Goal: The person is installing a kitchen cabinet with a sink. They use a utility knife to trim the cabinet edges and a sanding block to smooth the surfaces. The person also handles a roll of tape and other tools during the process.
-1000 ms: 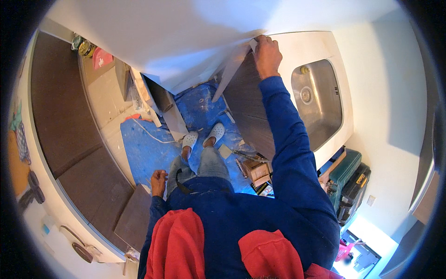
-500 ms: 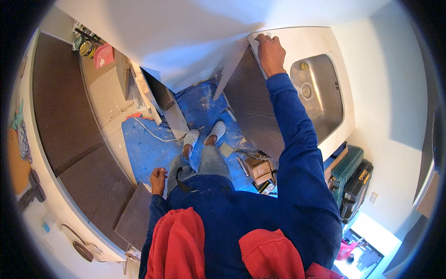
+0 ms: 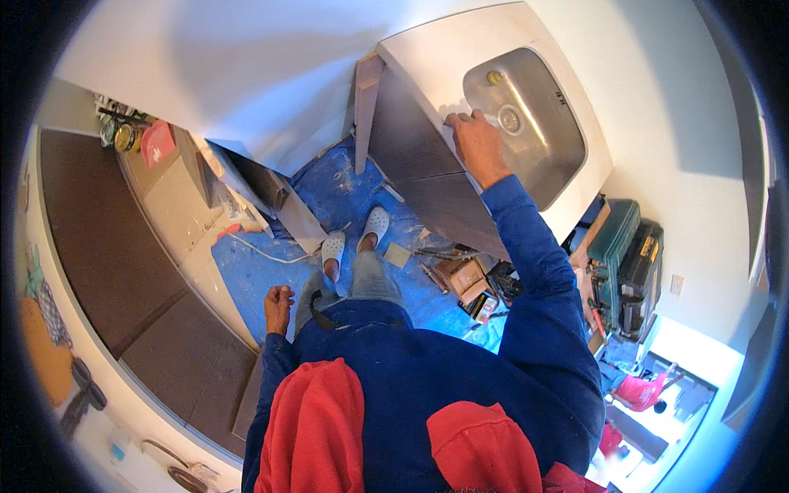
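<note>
My right hand (image 3: 478,146) is at the front edge of a pale countertop (image 3: 411,47), beside the steel sink (image 3: 534,156). Its fingers are closed round something small and whitish, too hidden to name. Below the edge is a dark wood cabinet front (image 3: 411,140); an upright pale board (image 3: 366,111) stands at its far end. My left hand (image 3: 278,309) hangs low by my leg with its fingers curled; I cannot make out whether anything is in them.
Blue sheeting (image 3: 246,271) covers the floor, with a cord, boxes (image 3: 464,279) and loose boards (image 3: 300,218). A long dark cabinet (image 3: 107,230) lines the left. Tool cases (image 3: 616,246) sit at the right; people in red (image 3: 639,390) are beyond.
My right hand has moved back along the countertop edge, from the far corner to beside the sink. The view has shifted, bringing more of the tool cases and people into sight.
</note>
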A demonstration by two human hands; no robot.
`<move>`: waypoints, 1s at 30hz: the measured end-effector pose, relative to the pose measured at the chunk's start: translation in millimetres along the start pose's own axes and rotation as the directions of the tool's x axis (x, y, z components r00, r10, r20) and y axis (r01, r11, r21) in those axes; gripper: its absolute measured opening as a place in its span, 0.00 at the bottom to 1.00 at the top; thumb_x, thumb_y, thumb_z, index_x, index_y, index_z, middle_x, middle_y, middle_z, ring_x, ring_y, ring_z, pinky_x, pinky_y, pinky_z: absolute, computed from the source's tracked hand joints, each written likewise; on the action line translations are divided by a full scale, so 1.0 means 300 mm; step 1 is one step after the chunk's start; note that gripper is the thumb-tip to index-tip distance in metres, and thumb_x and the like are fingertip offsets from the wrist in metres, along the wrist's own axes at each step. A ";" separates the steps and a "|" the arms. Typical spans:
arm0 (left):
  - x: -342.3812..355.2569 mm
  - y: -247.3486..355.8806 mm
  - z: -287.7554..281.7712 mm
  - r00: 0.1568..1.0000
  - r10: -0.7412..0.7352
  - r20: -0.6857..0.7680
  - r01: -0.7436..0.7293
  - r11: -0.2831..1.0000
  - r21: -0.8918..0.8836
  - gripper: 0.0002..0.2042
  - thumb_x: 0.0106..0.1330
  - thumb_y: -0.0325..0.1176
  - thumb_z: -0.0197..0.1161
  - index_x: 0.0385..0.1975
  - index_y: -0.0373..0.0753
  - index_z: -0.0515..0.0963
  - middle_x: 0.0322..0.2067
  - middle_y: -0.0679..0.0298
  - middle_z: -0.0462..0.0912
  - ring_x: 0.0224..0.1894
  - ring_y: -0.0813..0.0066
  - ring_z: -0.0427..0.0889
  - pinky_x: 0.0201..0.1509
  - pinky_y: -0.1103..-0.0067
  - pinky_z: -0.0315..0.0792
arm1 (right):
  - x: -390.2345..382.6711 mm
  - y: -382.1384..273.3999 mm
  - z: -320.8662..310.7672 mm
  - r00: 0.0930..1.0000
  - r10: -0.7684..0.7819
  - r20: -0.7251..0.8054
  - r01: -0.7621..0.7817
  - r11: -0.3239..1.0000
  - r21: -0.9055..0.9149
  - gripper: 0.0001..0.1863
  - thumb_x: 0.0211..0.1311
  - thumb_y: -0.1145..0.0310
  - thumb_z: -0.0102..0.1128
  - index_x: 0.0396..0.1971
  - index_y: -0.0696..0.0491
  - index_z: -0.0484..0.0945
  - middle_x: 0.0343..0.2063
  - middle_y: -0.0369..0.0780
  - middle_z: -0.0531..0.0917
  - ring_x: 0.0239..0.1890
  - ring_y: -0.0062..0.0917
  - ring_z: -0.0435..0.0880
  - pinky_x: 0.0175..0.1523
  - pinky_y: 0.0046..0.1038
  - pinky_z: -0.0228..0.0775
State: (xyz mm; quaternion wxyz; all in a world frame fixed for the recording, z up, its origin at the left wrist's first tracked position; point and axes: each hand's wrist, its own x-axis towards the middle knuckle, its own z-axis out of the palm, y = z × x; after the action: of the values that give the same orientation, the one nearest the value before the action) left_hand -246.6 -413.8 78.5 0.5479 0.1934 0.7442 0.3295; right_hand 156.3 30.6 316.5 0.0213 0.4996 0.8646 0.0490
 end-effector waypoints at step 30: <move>0.788 1.604 1.019 0.921 0.361 0.145 -0.303 0.899 -0.315 0.27 0.74 0.63 0.62 0.26 0.43 0.74 0.20 0.66 0.79 0.20 0.75 0.79 0.22 0.78 0.71 | -1.506 -0.613 0.303 0.216 0.718 0.661 -0.775 -0.286 0.564 0.10 0.71 0.75 0.57 0.48 0.59 0.81 0.33 0.46 0.89 0.32 0.27 0.89 0.32 0.29 0.81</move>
State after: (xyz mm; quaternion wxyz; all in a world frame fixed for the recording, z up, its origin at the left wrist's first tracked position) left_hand -70.4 165.3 198.1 0.5773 0.2688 0.5856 0.5016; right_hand 231.5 -446.2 201.2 -0.2445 0.8510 0.2275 -0.4053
